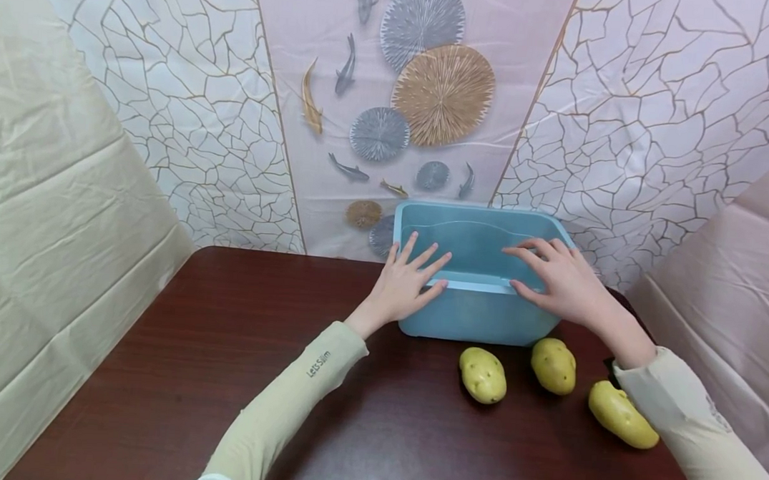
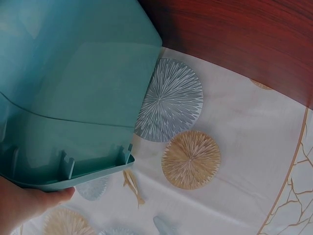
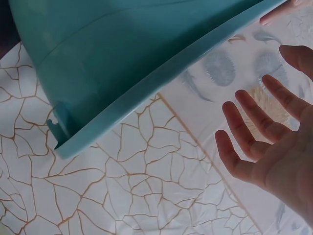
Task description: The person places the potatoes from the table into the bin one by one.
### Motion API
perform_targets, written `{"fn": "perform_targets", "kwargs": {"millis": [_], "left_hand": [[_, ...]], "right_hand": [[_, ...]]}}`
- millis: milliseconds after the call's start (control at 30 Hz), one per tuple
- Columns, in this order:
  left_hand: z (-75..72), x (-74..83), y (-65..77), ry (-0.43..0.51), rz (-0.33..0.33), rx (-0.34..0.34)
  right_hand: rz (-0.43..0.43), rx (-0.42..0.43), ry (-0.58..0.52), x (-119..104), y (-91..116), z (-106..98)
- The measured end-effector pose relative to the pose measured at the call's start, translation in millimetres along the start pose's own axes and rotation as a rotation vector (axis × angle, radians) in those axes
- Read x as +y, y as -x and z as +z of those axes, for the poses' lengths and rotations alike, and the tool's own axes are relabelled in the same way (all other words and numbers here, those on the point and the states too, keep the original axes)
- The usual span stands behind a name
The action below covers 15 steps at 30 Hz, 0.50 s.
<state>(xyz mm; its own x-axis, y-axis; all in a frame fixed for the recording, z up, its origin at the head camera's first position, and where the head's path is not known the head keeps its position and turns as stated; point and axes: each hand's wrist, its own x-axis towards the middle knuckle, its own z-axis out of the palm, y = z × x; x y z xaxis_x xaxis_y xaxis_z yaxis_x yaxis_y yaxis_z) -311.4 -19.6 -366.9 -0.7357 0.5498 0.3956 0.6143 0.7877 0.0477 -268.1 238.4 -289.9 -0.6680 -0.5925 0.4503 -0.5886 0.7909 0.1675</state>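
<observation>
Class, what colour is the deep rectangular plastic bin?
The plastic bin is light blue, clearest in the head view.

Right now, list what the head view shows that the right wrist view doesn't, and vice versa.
Head only: three oval yellow potatoes, pale cream fabric sleeves. Right wrist only: the palm of the bare right grip, a small hooked tab beside the rim of the blue rectangular plastic bin. Both: that bin, that grip, white gold-veined cloth.
</observation>
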Motion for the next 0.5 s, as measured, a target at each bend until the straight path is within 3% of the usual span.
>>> {"fn": "perform_targets", "kwargs": {"millis": [200,500], "left_hand": [[-0.9,0.9,-0.2,0.002,0.000,-0.002],[-1.6,1.1,0.7,0.000,-0.003,-0.007]], "right_hand": [[-0.028,0.046,-0.006,-8.3,5.0,0.8],[-0.028,0.042,-0.023,-15.6,16.1,3.8]]}}
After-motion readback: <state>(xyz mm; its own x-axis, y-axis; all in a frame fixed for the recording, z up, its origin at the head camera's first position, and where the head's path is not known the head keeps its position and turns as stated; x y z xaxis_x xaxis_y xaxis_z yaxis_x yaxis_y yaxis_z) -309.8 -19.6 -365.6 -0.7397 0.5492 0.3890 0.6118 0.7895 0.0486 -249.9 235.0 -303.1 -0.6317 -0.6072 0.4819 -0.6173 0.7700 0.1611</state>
